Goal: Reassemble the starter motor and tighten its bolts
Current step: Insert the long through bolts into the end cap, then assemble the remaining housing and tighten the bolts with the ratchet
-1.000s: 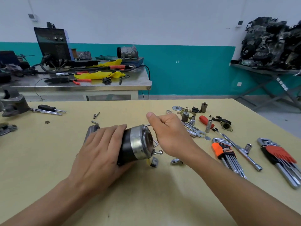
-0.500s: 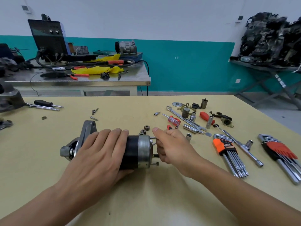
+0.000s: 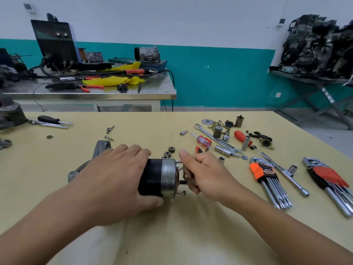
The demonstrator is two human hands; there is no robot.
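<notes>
gripping the starter motor [image 3: 162, 178] with the left hand [image 3: 118, 178], fingers [image 3: 133, 152] curling over the top of its black body and the thumb wrapping underneath by the silver band. resting the motor on its side on the tabletop [image 3: 172, 236], with the grey cast nose poking out to the left of the left fingers and the open end facing the right hand [image 3: 206, 176]. curling the right fingers [image 3: 193, 185] round a thin brown plate [image 3: 184, 174] and holding it at the motor's open end, thumb stretching up and forward above it; not telling whether plate and motor are touching. showing one long bolt [image 3: 181, 192] sticking out of the silver band just below the right fingers, and a second bolt [image 3: 178, 161] just under the right thumb tip. showing small gears [image 3: 169, 153] just beyond the gap between the two sets of fingers. having a small socket [image 3: 221, 159] and a red screwdriver [image 3: 202, 140] just past the right fingers, and a long wrench [image 3: 209, 135] farther out. having, to the right of the right fingers, an orange set of hex keys [image 3: 267, 180], then a t-handle socket wrench [image 3: 282, 172], then a red set of hex keys [image 3: 328, 178] well apart. showing a black-handled screwdriver [image 3: 51, 120] and loose screws [image 3: 110, 129] far beyond the left fingers.
</notes>
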